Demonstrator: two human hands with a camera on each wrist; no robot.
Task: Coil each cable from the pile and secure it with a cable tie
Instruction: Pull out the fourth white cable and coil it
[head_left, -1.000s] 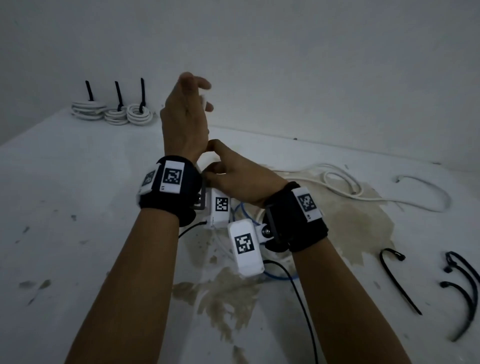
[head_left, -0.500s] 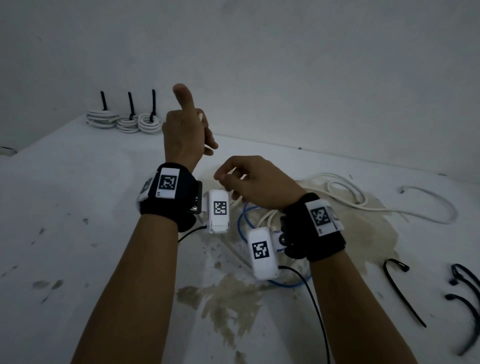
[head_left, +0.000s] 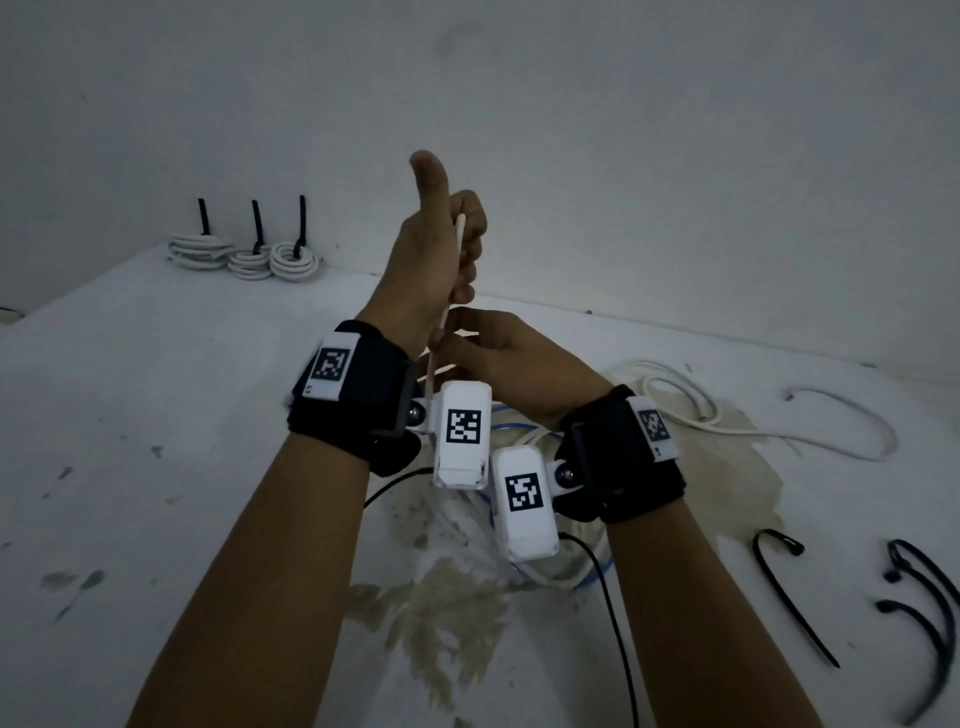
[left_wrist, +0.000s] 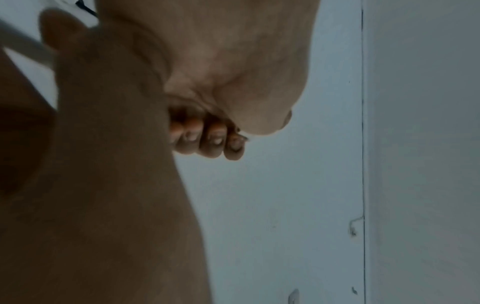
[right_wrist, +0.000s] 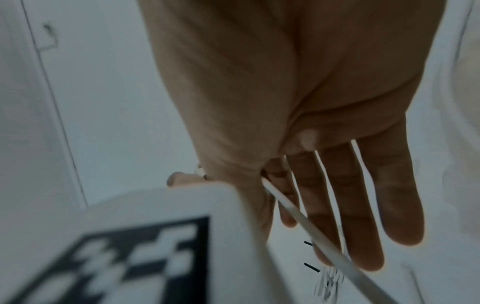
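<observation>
My left hand (head_left: 457, 228) is raised with the thumb up and its fingers curled round a white cable (head_left: 451, 270). In the left wrist view those curled fingers (left_wrist: 207, 142) close into the palm. Just below it, beside the left wrist, my right hand (head_left: 460, 345) pinches the same cable. In the right wrist view the white cable (right_wrist: 311, 226) comes out between thumb and forefinger while the other fingers (right_wrist: 363, 205) lie fairly straight. The remaining white cable (head_left: 670, 395) trails to the table with a blue cable (head_left: 501, 428); my wrists hide part of that pile.
Three coiled white cables (head_left: 244, 257) with upright black ties sit at the back left by the wall. Loose black cable ties (head_left: 779, 592) (head_left: 930, 587) lie at the right. The white table (head_left: 156, 415) has a brown stain (head_left: 727, 467) under the pile.
My left hand has turned and risen, thumb now pointing up. My right hand, which had dropped away to the right, has come back up against the left wrist with the cable.
</observation>
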